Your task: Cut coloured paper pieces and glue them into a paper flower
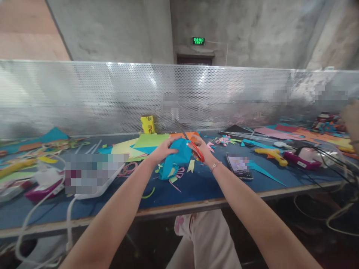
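Observation:
A blue sheet of paper is gripped at its left edge by my left hand, fingers closed on it. My right hand is wrapped round red-handled scissors. Their blades point up and away, at the upper right edge of the blue paper. Below the sheet, a curled blue strip hangs down near the tabletop. Pink paper loops and a small pale-yellow piece lie under and beside it. Behind my hands are a green sheet and an orange sheet.
A phone lies right of my hands, with a yellow glue gun beyond it. Left is a white device with cables. A yellow packet stands before the perforated metal screen. Another person's arm shows far right.

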Tool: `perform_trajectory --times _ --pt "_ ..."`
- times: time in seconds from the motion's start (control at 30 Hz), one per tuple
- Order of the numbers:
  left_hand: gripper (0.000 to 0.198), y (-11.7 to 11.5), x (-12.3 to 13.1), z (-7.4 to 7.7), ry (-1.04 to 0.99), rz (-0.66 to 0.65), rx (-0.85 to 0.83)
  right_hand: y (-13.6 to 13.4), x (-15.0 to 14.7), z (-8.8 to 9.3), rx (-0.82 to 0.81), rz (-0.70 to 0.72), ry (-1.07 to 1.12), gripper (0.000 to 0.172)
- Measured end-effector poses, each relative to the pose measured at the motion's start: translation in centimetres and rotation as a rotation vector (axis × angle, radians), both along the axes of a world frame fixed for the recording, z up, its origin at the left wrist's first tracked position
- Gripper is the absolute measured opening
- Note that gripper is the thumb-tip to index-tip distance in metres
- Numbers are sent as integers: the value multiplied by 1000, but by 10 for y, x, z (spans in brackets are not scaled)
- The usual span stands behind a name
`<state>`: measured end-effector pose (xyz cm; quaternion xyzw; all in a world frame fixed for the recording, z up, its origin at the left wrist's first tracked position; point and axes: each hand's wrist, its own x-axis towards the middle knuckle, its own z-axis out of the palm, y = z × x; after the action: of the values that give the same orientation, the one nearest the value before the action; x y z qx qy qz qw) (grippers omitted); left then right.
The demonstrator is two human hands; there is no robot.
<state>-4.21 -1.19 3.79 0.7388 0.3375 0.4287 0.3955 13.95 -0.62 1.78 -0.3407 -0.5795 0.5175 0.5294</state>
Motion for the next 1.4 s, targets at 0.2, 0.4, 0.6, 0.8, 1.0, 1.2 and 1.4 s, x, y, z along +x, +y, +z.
perform_trajectory --times 0.2,0.4,0.6,0.8,1.0,1.2,1.4 --pt "68 -13 -2 9 -101 -77 -110 3 3 -4 113 50 32 52" --pt "70 -21 -7 15 -148 -97 -145 7 5 -6 91 109 111 40" --pt "69 -18 -20 18 -170 -45 -106 11 13 -1 74 179 157 31" --pt "65 -16 -16 14 -57 -119 -186 0 9 4 51 132 34 42" --pt "53 -17 -16 14 6 -181 -241 0 8 3 10 183 -137 40" --pt "48 -21 -16 16 39 -194 -232 5 10 2 23 227 -265 49" --pt "49 -22 -16 17 35 -195 -268 -2 9 2 31 219 -312 42"
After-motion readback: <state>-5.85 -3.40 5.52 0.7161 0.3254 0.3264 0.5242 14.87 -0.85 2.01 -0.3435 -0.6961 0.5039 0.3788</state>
